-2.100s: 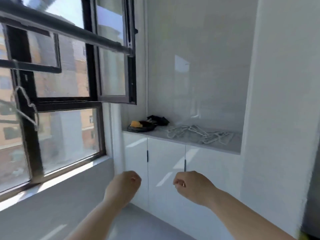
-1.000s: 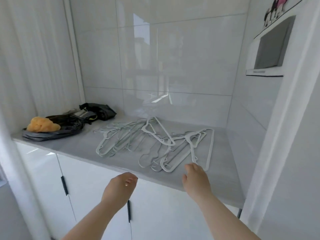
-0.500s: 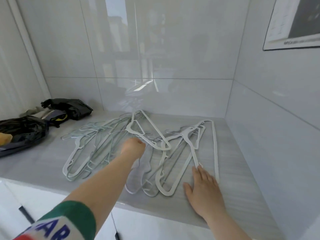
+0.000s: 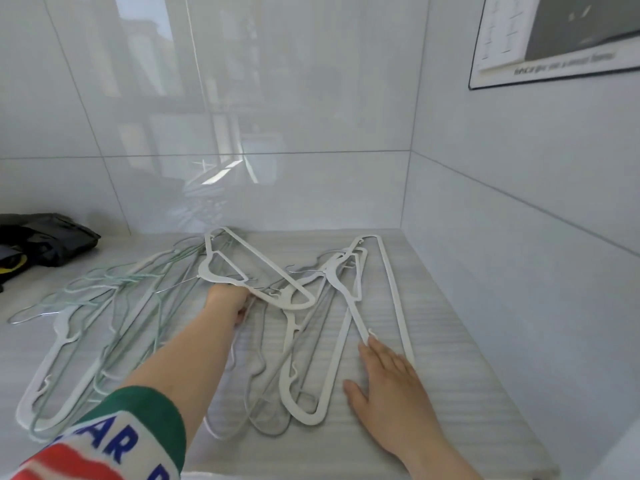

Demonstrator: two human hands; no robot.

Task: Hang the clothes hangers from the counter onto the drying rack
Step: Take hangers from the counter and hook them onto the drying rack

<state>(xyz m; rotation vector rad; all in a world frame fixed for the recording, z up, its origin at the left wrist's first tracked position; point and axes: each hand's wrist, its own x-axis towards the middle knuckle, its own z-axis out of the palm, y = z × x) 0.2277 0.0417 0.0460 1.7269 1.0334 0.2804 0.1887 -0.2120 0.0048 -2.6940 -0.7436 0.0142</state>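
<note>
Several white and pale green clothes hangers (image 4: 304, 341) lie tangled flat on the grey counter (image 4: 450, 358). My left hand (image 4: 227, 301) reaches into the middle of the pile, and its fingers curl around the lower edge of one white hanger (image 4: 256, 268) that lies on top. My right hand (image 4: 388, 379) lies flat on the counter with fingers apart, its fingertips touching the side of another white hanger (image 4: 349, 306). The drying rack is out of view.
Glossy white tiled walls close the counter at the back and right. A black bag (image 4: 45, 237) lies at the counter's far left. A framed panel (image 4: 554, 36) hangs high on the right wall.
I have come closer to the counter. My left hand has gone further into the pile and closed on the top white hanger. My right hand stays flat beside the hangers.
</note>
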